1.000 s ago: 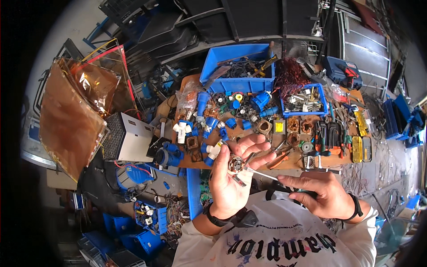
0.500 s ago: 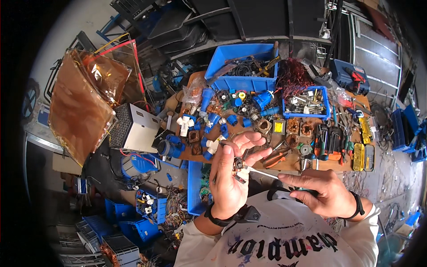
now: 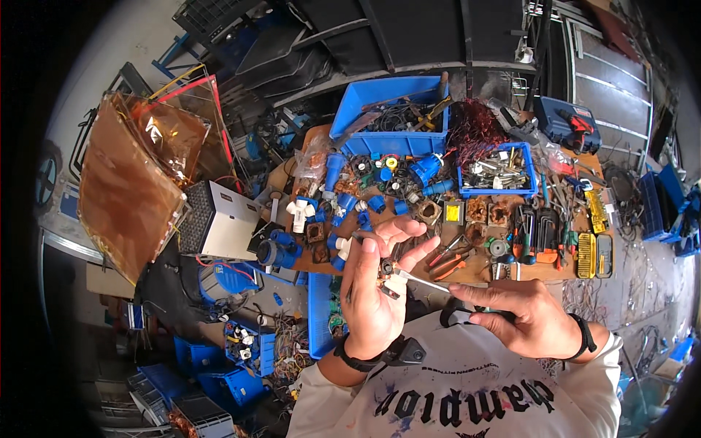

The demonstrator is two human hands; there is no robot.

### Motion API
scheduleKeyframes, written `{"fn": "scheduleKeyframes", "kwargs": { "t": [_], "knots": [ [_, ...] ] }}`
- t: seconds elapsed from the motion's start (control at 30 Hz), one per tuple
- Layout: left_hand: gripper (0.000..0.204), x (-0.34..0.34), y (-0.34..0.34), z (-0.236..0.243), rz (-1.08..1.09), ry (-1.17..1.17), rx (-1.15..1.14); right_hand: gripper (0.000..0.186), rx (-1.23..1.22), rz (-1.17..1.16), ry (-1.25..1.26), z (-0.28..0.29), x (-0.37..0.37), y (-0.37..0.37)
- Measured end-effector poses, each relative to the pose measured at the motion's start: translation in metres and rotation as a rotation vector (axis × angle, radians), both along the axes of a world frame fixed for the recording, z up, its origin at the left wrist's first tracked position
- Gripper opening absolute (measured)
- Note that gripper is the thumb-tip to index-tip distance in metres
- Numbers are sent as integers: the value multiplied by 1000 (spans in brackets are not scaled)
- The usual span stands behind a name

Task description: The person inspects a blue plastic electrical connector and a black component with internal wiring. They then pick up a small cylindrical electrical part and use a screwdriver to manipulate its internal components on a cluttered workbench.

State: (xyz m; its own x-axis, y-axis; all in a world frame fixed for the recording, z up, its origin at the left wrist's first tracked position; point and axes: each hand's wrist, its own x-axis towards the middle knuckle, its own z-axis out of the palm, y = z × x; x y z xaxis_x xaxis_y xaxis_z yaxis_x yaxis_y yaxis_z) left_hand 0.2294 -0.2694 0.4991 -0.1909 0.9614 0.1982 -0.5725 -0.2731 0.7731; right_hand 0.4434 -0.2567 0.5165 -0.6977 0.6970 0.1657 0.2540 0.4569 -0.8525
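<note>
My left hand (image 3: 376,292) is raised palm-up over the bench edge and pinches a small motor part (image 3: 388,271), dark with copper windings and a white piece. My right hand (image 3: 526,315) grips the black handle of a screwdriver (image 3: 427,283). Its thin metal shaft reaches left and its tip touches the small part in my left fingers. A black watch sits on each wrist.
A wooden workbench (image 3: 467,270) is strewn with blue motor housings, copper coils and pliers. Two blue bins (image 3: 398,109) (image 3: 500,171) of wires and metal parts stand behind. A yellow bit set (image 3: 595,244) lies right; a white box (image 3: 219,219) and floor crates (image 3: 244,350) are left.
My left hand has turned the small part slightly and closed its fingers more around it. The screwdriver tip now rests on the part. The view shifted a little.
</note>
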Motion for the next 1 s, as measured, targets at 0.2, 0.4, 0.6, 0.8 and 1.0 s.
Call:
{"fn": "scheduleKeyframes", "kwargs": {
  "t": [0.2, 0.4, 0.6, 0.8, 1.0],
  "knots": [
    [28, 2, 1, 2, -44, -132, -47, 48, 18, -112, -19, 6, -3, -1],
    [30, 1, -1, 1, -157, -265, -2, 37, -289, -60, -2, 10, 3, -3],
    [30, -2, -6, 3, -139, -239, 12, 37, -343, -28, 1, 4, 9, -5],
    [31, -1, -9, 4, -125, -217, 29, 34, -137, -33, 91, -9, 11, -9],
    [32, 0, -13, 4, -111, -196, 39, 32, -180, 6, 102, -7, 9, -14]
  ]
}}
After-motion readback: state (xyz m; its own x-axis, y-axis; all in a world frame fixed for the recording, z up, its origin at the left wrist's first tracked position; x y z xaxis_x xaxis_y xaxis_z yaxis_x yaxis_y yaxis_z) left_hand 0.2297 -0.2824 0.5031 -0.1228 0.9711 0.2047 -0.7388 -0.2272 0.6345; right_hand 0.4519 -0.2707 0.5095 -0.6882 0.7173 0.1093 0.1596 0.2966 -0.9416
